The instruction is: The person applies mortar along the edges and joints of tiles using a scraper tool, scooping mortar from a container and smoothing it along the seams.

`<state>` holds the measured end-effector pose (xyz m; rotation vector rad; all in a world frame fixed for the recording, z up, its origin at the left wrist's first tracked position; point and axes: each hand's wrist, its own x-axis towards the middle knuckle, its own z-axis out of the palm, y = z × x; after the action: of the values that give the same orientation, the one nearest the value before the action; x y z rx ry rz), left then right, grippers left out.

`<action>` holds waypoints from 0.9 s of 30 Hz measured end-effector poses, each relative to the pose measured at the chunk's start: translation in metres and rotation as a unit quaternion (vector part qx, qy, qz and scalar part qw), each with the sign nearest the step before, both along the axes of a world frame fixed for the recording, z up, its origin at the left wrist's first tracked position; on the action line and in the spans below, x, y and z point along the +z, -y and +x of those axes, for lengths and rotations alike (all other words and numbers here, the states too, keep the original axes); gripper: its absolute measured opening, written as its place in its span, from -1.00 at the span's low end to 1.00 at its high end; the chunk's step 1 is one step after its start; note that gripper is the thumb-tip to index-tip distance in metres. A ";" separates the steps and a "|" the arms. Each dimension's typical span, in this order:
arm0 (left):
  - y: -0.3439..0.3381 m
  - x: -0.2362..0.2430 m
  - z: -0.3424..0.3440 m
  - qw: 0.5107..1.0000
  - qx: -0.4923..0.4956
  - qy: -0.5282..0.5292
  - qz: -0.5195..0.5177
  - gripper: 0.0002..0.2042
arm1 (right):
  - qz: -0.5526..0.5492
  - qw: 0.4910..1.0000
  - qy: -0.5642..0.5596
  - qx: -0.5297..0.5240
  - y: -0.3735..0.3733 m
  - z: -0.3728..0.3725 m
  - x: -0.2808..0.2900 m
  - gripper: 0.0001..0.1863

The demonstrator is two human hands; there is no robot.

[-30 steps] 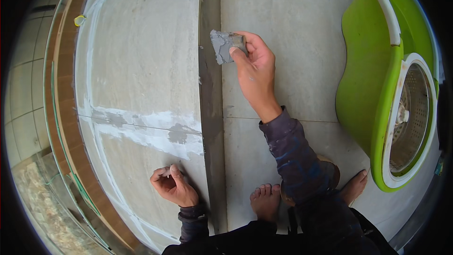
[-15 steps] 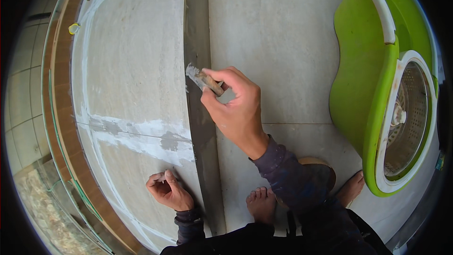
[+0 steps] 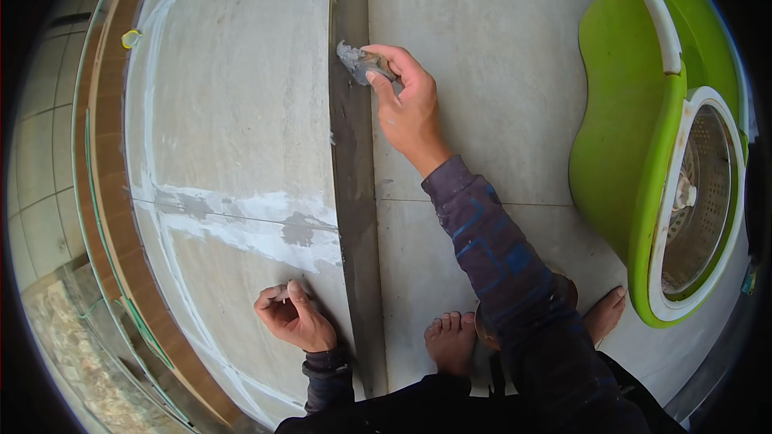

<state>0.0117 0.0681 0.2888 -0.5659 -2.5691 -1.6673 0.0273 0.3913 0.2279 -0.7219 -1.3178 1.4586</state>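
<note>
My right hand (image 3: 406,104) pinches a small flat scraper (image 3: 362,63) smeared with grey paste, held at the top part of the grey step face (image 3: 352,153) beside the tiled step top (image 3: 225,88). My left hand (image 3: 293,317) is low on the step top, its fingers closed around a small greyish piece (image 3: 281,293) that is mostly hidden. White and grey paste smears (image 3: 241,241) run along the tile joint between my hands and along the left border of the tiles.
A green bucket (image 3: 611,153) with a white handle and metal spinning basket stands at right. My bare feet (image 3: 450,341) are on the lower floor (image 3: 482,72), by a round brownish object behind my right sleeve. A wooden strip (image 3: 108,153) and small yellow object (image 3: 131,38) lie left.
Over the last half second my right hand has moved up along the step face with the scraper, after moving down and left earlier. My left hand keeps its grip and place on the step.
</note>
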 end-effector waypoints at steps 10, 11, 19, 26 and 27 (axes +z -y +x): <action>-0.020 0.005 0.009 1.000 -0.004 -0.021 -0.012 -0.82 | -0.022 0.999 0.028 0.020 0.069 0.037 0.009 -0.69; -0.022 0.006 0.010 1.000 -0.002 -0.016 -0.004 -0.81 | -0.010 1.000 0.023 0.017 0.078 0.042 0.007 -0.68; -0.013 0.005 0.004 0.999 -0.008 -0.044 -0.021 -0.79 | -0.097 0.983 0.018 0.156 0.132 0.092 0.015 -0.69; -0.019 0.002 0.010 0.999 0.003 -0.046 -0.017 -0.80 | -0.203 0.977 -0.058 0.002 0.109 0.075 0.019 -0.69; -0.016 0.004 0.008 0.999 0.004 -0.051 -0.020 -0.80 | -0.208 0.976 -0.055 -0.008 0.105 0.069 0.031 -0.70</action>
<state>0.0192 0.0840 0.2927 -0.6256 -2.5358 -1.5450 0.0962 0.2862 0.2584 -0.9019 -0.9261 1.7591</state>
